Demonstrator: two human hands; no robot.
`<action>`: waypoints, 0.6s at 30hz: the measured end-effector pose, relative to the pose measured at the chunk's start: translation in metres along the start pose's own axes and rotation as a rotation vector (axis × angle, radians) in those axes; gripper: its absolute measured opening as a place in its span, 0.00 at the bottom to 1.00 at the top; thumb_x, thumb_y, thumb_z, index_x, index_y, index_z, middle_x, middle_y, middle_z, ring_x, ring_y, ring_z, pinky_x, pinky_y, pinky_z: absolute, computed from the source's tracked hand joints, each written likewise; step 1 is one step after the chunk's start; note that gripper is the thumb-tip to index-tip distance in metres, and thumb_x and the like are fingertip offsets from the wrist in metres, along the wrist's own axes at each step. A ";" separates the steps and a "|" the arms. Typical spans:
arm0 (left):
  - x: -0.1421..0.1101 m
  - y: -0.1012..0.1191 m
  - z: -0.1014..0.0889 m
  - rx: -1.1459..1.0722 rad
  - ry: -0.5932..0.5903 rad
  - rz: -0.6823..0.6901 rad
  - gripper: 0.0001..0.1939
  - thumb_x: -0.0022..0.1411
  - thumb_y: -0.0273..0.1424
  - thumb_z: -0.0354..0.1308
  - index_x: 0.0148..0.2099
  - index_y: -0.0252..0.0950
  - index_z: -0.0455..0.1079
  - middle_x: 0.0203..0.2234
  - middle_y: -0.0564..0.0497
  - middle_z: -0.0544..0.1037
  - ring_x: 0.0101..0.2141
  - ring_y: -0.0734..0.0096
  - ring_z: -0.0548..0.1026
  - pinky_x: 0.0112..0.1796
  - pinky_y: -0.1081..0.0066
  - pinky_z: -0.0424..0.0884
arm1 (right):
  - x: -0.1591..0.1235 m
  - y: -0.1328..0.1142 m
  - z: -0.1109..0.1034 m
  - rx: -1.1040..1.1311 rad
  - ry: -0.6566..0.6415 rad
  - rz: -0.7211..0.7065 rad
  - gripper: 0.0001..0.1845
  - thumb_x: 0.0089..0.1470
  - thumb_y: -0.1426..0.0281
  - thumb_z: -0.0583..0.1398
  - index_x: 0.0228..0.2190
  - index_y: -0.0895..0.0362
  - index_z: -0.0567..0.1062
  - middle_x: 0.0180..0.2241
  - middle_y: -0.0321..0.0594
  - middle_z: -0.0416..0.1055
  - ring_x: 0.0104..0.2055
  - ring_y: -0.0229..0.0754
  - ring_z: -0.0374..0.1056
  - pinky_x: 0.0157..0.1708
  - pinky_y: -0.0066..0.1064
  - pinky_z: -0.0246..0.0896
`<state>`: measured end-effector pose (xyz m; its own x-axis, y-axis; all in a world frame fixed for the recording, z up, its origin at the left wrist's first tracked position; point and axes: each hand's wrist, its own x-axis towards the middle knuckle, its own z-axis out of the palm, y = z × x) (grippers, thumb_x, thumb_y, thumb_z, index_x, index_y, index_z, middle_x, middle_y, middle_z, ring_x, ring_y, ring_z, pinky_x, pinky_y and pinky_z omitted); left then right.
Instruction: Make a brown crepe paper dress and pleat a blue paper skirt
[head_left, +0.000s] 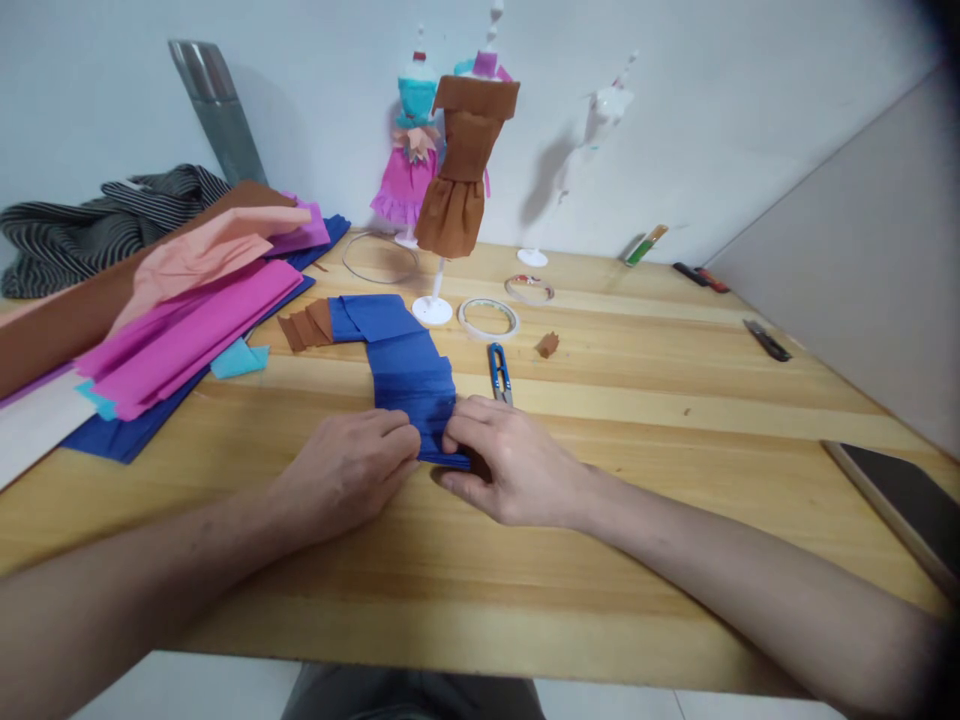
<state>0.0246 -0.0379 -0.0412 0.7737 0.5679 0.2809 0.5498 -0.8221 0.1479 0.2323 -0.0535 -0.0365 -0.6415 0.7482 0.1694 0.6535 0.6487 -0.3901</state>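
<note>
A strip of dark blue crepe paper (409, 362) lies on the wooden table, its near end folded into narrow pleats. My left hand (356, 460) is closed at the left edge of that pleated end. From the right, my right hand (510, 455) pinches the other edge between thumb and curled fingers. The strip's far end bends left beside a piece of pleated brown paper (307, 325). Just beyond my right hand lie blue-handled thread snips (500, 374). A miniature dress form in a brown paper dress (469, 150) stands behind the strip.
Folded coloured paper (202, 330) piles up at left, near a steel flask (221, 115). Tape rolls (489, 318), a wire loop (380, 258) and a brown scrap (547, 345) lie mid-table. A second dressed form (412, 150) and a bare form (607, 110) stand behind. A phone (904, 500) lies right.
</note>
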 end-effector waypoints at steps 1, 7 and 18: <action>0.000 0.000 0.000 0.012 0.003 0.005 0.11 0.63 0.27 0.45 0.28 0.35 0.63 0.23 0.54 0.67 0.25 0.74 0.65 0.26 0.73 0.58 | 0.000 0.000 0.000 0.015 0.006 0.002 0.07 0.49 0.68 0.59 0.28 0.59 0.67 0.29 0.41 0.65 0.34 0.43 0.61 0.34 0.32 0.57; -0.001 0.002 -0.002 0.105 0.045 0.057 0.11 0.62 0.25 0.46 0.27 0.35 0.62 0.22 0.54 0.66 0.25 0.73 0.64 0.26 0.72 0.57 | 0.001 0.004 -0.005 0.197 0.067 0.000 0.11 0.55 0.72 0.51 0.22 0.57 0.62 0.24 0.37 0.59 0.27 0.37 0.57 0.29 0.29 0.53; -0.001 0.002 -0.003 0.135 0.072 0.079 0.12 0.62 0.24 0.46 0.26 0.35 0.62 0.22 0.53 0.65 0.25 0.73 0.63 0.25 0.72 0.56 | 0.001 0.007 0.000 0.190 0.068 0.002 0.09 0.50 0.77 0.54 0.21 0.57 0.62 0.23 0.35 0.59 0.27 0.36 0.57 0.28 0.27 0.52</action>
<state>0.0237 -0.0402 -0.0389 0.7940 0.4937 0.3546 0.5294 -0.8484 -0.0043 0.2356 -0.0481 -0.0388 -0.6073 0.7614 0.2267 0.5632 0.6139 -0.5531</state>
